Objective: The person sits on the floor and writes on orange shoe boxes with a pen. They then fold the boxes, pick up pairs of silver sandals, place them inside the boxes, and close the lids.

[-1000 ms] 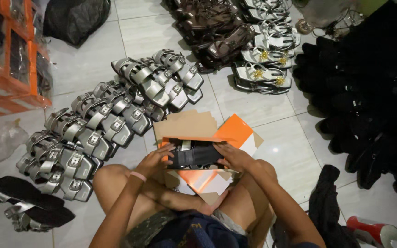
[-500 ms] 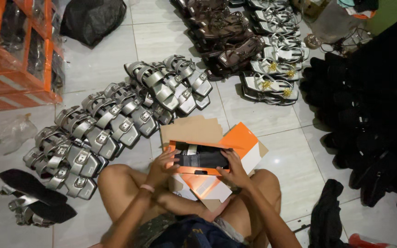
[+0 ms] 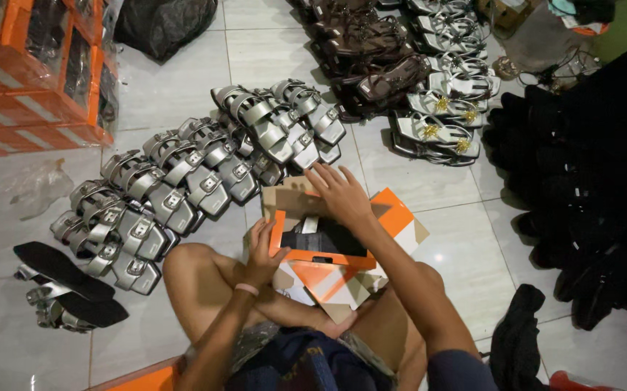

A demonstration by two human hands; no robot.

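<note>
So the dark sandals (image 3: 325,237) are down inside the orange shoebox (image 3: 320,255) now. A second ago I had them up in both hands above it, so that pair is pretty much packed. The box sits on the floor between my knees, on top of some flattened orange and brown cardboard (image 3: 342,284).

My left hand (image 3: 264,250) is on the near left corner of the box, fingers curled around the edge and steadying it. My right hand (image 3: 339,194) has let go and moved to the far side, palm down, fingers spread loose over the brown flap (image 3: 289,194) at the back, not gripping anything as far as I can see. It might be pressing the flap, hard to tell from this angle.

To my left is the long row of silver buckle sandals (image 3: 183,177) on the tile. Further up there's a bunch of brown sandals (image 3: 371,58), and the silver ones with gold flowers (image 3: 436,130) are next to them. The black pile (image 3: 588,181) on the right is too dark to make out.
</note>
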